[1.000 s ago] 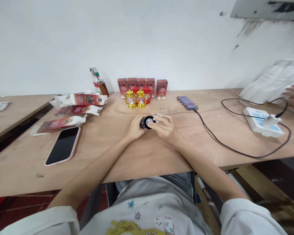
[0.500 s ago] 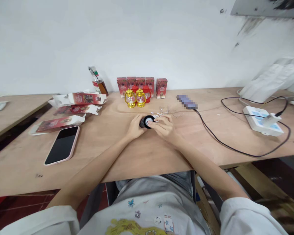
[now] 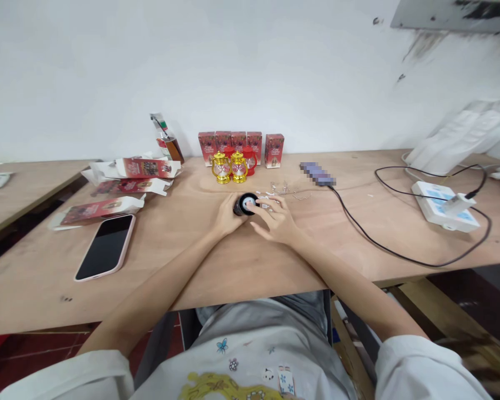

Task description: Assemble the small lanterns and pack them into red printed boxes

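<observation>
My left hand (image 3: pixel 228 217) is wrapped around the side of a small black round object (image 3: pixel 236 210), perhaps a lantern seen from its base. Its open end faces me and shows a pale disc (image 3: pixel 248 204) inside a black rim. From the right, my right hand (image 3: pixel 278 221) reaches over with fingers apart. One fingertip rests on or just over the disc, and the thumb stands away from the rim. Small white bits and clear strips (image 3: pixel 280 189) lie on the table just beyond this hand.
Two gold lanterns (image 3: pixel 230 168) and red lanterns (image 3: pixel 250 161) stand before several red boxes (image 3: pixel 274 150). Opened cartons (image 3: pixel 104 210), a phone (image 3: pixel 105 248) and a bottle (image 3: pixel 169 146) are at left. Right are a blurred device (image 3: pixel 317 174), black cable (image 3: pixel 370 240) and power strip (image 3: pixel 445 206).
The black object has shifted slightly left with my left hand. My right hand's fingers have spread, the thumb moving away from the rim while one finger stays at the disc.
</observation>
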Action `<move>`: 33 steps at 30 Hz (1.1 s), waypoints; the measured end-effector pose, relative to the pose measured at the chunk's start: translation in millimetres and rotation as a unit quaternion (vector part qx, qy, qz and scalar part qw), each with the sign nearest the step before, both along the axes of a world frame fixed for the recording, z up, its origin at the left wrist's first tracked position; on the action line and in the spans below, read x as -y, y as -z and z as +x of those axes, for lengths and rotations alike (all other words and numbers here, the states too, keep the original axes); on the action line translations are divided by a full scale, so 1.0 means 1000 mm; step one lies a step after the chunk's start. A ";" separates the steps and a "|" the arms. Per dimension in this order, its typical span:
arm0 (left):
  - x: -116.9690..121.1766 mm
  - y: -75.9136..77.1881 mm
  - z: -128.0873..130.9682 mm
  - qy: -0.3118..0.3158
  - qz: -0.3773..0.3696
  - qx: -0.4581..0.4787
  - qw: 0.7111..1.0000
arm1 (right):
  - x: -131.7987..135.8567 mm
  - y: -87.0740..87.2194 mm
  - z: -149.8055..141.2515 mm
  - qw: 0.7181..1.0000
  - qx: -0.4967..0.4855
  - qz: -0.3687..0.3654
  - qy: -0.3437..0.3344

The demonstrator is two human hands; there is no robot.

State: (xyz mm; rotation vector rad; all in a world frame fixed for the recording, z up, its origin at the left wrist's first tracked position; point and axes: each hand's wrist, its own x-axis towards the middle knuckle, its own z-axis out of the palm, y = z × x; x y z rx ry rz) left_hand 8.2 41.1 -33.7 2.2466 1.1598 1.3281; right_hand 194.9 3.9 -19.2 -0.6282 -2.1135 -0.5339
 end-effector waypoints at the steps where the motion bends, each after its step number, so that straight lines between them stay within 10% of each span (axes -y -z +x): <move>1: 0.000 0.000 -0.001 -0.006 0.001 -0.003 1.000 | 0.000 0.000 0.000 1.000 0.005 -0.007 0.004; 25: 0.007 -0.002 0.002 -0.020 0.054 -0.043 0.997 | -0.002 0.003 -0.001 0.991 -0.041 0.117 0.051; 33: 0.009 -0.005 0.003 -0.035 0.047 -0.069 0.996 | -0.001 0.002 0.000 0.996 -0.017 -0.012 0.086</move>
